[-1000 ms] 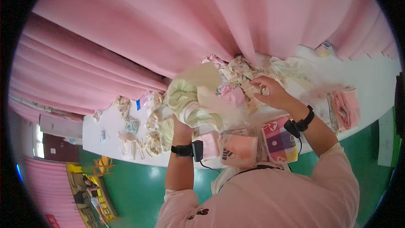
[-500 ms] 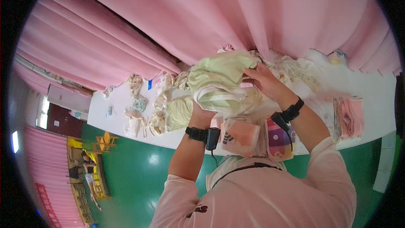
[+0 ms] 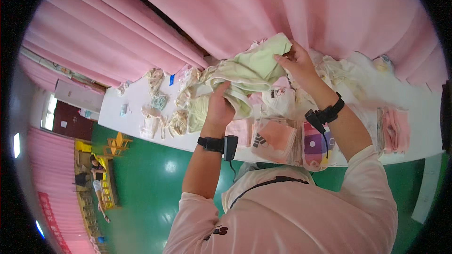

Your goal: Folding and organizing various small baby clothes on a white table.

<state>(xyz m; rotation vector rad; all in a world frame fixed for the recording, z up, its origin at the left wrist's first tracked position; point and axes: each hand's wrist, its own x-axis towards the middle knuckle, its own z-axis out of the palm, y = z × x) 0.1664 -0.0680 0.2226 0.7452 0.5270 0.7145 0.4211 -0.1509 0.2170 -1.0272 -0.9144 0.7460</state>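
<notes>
A pale green cloth garment with white edging [image 3: 254,68] is stretched between my hands above the table. My left hand [image 3: 220,109] grips its lower left part, thumb on top. Higher up and to the right, my right hand [image 3: 301,69] pinches the far corner, its fingertips partly behind the cloth. Under the garment on the left lies another pale green cloth [image 3: 197,112]. A white folded cloth with a small print [image 3: 278,99] shows just below my right hand. Nearer me sit a peach-coloured folded stack [image 3: 273,142] and a purple checked one [image 3: 315,145].
The white table [image 3: 129,124] carries several crumpled, light-coloured garments [image 3: 177,123] on the left and more pale cloths [image 3: 339,77] at the far right. A pink folded stack [image 3: 395,129] stands right. Pink curtains [image 3: 235,14] hang along the far edge. Another person [image 3: 97,171] is far off at left.
The bunched green garment is now drawn out lengthwise. My right hand has moved up and away with its corner; my left hand has shifted slightly left, its thumb now visible on the cloth.
</notes>
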